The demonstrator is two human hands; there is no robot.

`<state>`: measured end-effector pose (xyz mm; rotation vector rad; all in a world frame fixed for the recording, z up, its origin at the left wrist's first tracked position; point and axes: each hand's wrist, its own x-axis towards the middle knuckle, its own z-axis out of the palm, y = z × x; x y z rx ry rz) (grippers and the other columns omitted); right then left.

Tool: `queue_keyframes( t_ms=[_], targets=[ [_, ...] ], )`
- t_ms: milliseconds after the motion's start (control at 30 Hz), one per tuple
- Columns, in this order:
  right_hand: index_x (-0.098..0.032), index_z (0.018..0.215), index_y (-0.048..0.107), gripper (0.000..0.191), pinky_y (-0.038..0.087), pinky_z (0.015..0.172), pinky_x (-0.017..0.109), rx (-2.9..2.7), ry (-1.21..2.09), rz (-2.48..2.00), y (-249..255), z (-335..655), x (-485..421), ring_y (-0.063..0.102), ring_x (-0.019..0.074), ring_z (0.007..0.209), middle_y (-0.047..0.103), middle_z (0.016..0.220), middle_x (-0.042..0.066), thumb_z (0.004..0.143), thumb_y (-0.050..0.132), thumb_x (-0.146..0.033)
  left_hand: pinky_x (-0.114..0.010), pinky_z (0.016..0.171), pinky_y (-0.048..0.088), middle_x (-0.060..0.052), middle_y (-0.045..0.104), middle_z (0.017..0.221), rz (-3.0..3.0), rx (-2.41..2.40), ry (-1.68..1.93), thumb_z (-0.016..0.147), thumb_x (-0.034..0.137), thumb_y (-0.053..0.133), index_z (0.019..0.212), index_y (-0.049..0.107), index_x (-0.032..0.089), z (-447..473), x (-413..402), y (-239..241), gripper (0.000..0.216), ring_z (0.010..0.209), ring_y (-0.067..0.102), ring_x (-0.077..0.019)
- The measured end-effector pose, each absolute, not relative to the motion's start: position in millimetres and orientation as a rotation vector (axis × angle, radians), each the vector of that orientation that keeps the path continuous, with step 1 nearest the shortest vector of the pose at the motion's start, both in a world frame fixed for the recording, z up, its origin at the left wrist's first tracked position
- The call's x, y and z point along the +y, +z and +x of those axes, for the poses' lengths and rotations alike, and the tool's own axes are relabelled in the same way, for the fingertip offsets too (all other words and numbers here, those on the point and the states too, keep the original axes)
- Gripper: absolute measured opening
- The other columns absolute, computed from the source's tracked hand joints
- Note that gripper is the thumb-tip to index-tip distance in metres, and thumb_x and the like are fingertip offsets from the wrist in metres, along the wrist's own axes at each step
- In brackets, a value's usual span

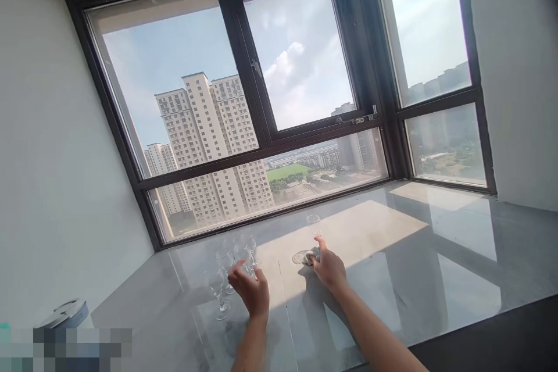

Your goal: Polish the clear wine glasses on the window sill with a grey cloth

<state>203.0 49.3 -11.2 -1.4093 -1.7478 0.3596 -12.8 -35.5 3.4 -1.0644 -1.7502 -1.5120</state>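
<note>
Several clear stemmed glasses (217,283) stand grouped on the grey glossy sill (392,314), left of centre. Just in front of them is my left hand (250,289), its thumb and fingers apart in a curve; whether it touches a glass cannot be made out. My right hand (330,269) is closed on a small crumpled pale cloth (311,256), low over the sill, with the index finger pointing up. Another clear glass (313,222) shows faintly just beyond that finger; its lower part is hard to see.
A dark-framed window (261,151) rises behind the sill, with a handle and latch on one pane. At the lower left stands a round white-lidded container (65,314), partly behind a pixelated patch. The sill's dark front edge (488,331) runs along the lower right. Sunlight and reflections cross the surface.
</note>
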Motion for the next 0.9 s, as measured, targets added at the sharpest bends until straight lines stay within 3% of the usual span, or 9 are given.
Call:
queue_keyframes(
  t_ms=[167, 367, 533, 900],
  targets=[
    [-0.02, 0.135, 0.049, 0.052, 0.045, 0.078, 0.033, -1.799, 0.398, -1.279, -20, 201, 57, 0.068, 0.0254, 0.089, 0.072, 0.089, 0.007, 0.083, 0.056, -0.018, -0.048, 0.106, 0.039, -0.018, 0.053, 0.12, -0.945, -1.929, -1.65, 0.08, 0.03, 0.051, 0.128, 0.042, 0.01, -21, -18, -5, 0.053, 0.118, 0.049, -0.0324],
    [-0.014, 0.138, 0.045, 0.054, 0.044, 0.071, 0.032, -1.756, 0.385, -1.282, -23, 201, 60, 0.067, 0.0249, 0.079, 0.069, 0.078, 0.005, 0.086, 0.054, -0.021, -0.039, 0.106, 0.042, -0.019, 0.056, 0.126, -0.881, -2.203, -1.743, 0.081, 0.031, 0.052, 0.136, 0.037, 0.011, -31, -9, -7, 0.061, 0.125, 0.053, -0.029],
    [-0.014, 0.136, 0.046, 0.05, 0.044, 0.07, 0.029, -1.747, 0.323, -1.339, -27, 202, 64, 0.068, 0.0239, 0.079, 0.069, 0.079, 0.006, 0.087, 0.05, -0.021, -0.037, 0.095, 0.049, -0.02, 0.056, 0.137, -0.899, -2.498, -1.764, 0.086, 0.033, 0.049, 0.144, 0.024, 0.011, -31, -10, -4, 0.067, 0.124, 0.059, -0.0284],
    [-0.017, 0.131, 0.047, 0.046, 0.046, 0.071, 0.028, -1.796, 0.357, -1.261, -42, 200, 91, 0.065, 0.021, 0.077, 0.063, 0.074, 0.001, 0.085, 0.049, -0.022, -0.039, 0.096, 0.046, -0.014, 0.065, 0.131, -0.947, -2.601, -1.579, 0.088, 0.036, 0.046, 0.142, 0.032, 0.015, -38, -3, -13, 0.059, 0.117, 0.064, -0.029]
  ],
)
